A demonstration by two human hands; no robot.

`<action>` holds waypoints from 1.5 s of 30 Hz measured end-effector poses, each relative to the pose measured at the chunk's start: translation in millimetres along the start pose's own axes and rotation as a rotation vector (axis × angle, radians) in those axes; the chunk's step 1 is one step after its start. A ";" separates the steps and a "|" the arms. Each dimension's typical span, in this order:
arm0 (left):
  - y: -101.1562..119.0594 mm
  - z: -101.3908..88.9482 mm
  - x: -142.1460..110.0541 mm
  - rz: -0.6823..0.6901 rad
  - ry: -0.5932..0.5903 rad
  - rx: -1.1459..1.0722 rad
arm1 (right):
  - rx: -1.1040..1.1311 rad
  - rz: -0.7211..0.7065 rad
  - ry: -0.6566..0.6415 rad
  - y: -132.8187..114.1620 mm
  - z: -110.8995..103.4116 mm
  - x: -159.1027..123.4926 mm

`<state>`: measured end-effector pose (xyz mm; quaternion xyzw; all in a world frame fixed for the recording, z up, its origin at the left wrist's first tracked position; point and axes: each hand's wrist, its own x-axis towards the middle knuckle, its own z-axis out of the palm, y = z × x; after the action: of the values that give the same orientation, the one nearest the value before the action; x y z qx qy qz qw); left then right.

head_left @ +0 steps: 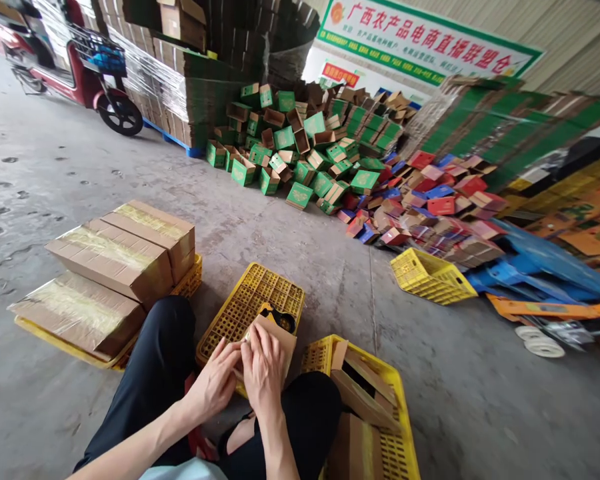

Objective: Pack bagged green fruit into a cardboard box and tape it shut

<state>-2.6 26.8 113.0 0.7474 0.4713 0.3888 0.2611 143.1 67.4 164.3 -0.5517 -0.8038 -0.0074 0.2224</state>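
A small brown cardboard box (283,338) is tilted between my knees, over an overturned yellow plastic crate (240,283). My left hand (217,375) has its fingers drawn together at the box's left edge, the tips meeting my right hand's. Bent over the top of the box, my right hand (263,369) presses on it with its fingers close together. Whether a strip of tape lies under the fingertips is hidden. Just beyond the box, a yellow and black tape dispenser (279,317) rests on the crate.
Taped long cartons (110,257) are stacked on a yellow crate at my left. At my right, a yellow crate (405,407) holds open cardboard boxes (367,387). Ahead lie piles of green boxes (300,194) and red and blue boxes (440,205). A red scooter (80,73) stands far left.
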 end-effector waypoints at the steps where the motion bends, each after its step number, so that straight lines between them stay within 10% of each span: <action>1: -1.5 -4.3 0.8 -0.039 0.022 -0.065 | 0.011 -0.012 0.004 -2.6 0.1 -6.5; 7: -1.8 -16.5 10.7 -0.181 0.050 -0.268 | 0.010 -0.034 -0.006 -12.7 2.0 -34.0; 16: -4.3 -0.8 5.0 0.062 -0.156 0.193 | 0.131 -0.030 -0.005 12.3 -12.2 -64.6; 29: 9.5 -2.9 3.7 0.149 -0.125 0.381 | 0.344 0.391 0.227 51.6 -15.5 -91.1; 45: 39.3 28.7 25.0 0.299 -0.170 0.540 | 0.331 0.235 0.210 56.0 -23.9 -121.8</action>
<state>47.2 32.3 135.0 0.8806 0.4187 0.2198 0.0317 236.9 -24.5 128.2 -0.5936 -0.6968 0.0932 0.3916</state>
